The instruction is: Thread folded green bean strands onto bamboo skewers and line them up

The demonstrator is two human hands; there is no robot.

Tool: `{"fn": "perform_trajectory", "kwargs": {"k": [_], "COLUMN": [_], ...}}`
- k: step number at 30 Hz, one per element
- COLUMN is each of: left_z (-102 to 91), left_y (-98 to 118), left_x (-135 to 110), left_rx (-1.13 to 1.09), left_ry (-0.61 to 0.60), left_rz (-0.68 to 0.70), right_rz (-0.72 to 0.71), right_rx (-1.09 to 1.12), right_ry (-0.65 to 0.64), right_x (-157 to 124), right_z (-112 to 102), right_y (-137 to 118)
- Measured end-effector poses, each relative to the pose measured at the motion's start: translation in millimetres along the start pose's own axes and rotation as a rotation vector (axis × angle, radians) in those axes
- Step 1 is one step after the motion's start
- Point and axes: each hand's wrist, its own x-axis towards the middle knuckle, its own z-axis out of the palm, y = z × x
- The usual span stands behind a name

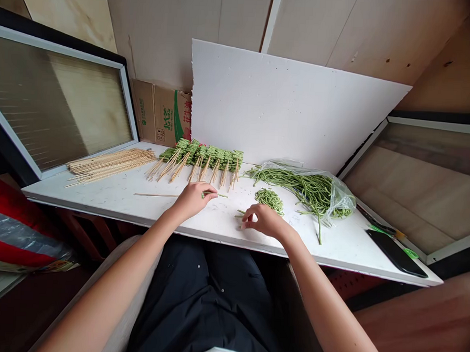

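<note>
My left hand (197, 197) is closed in a pinch above the white tabletop, around a thin bamboo skewer (155, 195) that sticks out to its left. Green bean (222, 196) shows at the fingertips, on the side toward my right hand. My right hand (265, 219) is curled low over the table, thumb and forefinger bent together; what lies between them is too small to make out. Short cut bean pieces (240, 213) lie just beyond its fingertips. Behind that hand sits a small heap of cut green beans (270, 199).
Finished bean skewers (208, 156) are stacked at the back, sticks toward me. Loose bamboo skewers (111, 164) lie left. Long beans (309, 188) spill from a clear plastic bag (342, 200) at right, near a black phone (396, 253). A white board (286, 105) and cardboard box (159, 111) stand behind.
</note>
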Motion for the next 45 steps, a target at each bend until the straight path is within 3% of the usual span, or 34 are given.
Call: {"fn": "perform_trajectory", "kwargs": {"k": [4,15,20,24,27,32,37,42,45], "left_z": [2.4,13.6,16.8,19.5,22.1,25.4,26.7,28.8,32.1], "left_y": [1,1,13,32,48,63,69,71,71], "left_x": [-1,-5,-7,-12,-17,-24,-28,-27,-26], "left_rx": [0.000,-0.013,-0.028,-0.061,-0.127,-0.185,-0.127,-0.086,-0.115], "left_ry": [-0.004,-0.026,0.017,0.053,0.053,0.032,-0.007,-0.051,-0.067], "left_rz": [0.014,0.052,0.072,0.096,0.097,0.100,0.137,0.135,0.124], "right_rz": [0.011,-0.030,-0.063,-0.199,-0.270,-0.349,-0.432,-0.570,-0.574], "right_rx": [0.020,-0.186,0.011,0.303,0.393,0.249,0.019,0.041,0.098], "right_ry": [-0.060,0.250,0.403,0.478,0.507,0.661,0.695,0.786,0.812], "right_x": [-12,-1,-2,-9,-13,-18,-25,-23,-20], "right_z": [-3,26,24,19,22,26,24,22,24], "right_y": [0,12,9,-10,-24,-33,-33,-31,-32]}}
